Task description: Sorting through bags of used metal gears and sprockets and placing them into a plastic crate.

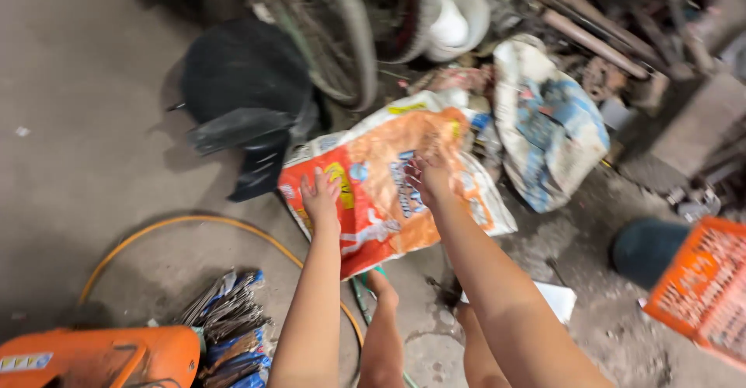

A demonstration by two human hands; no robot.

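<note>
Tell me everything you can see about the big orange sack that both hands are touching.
The orange sack looks like woven plastic, printed in orange, white and yellow with blue patches. It is crumpled and dirty, lying slanted on the concrete floor. The left hand presses its lower left edge; the right hand rests near its middle. Whether it is full cannot be told.

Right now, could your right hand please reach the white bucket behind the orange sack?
Probably not without stepping closer: the right hand rests on the orange sack, and the white bucket lies well beyond it, past a bicycle wheel and scattered scrap.
</note>
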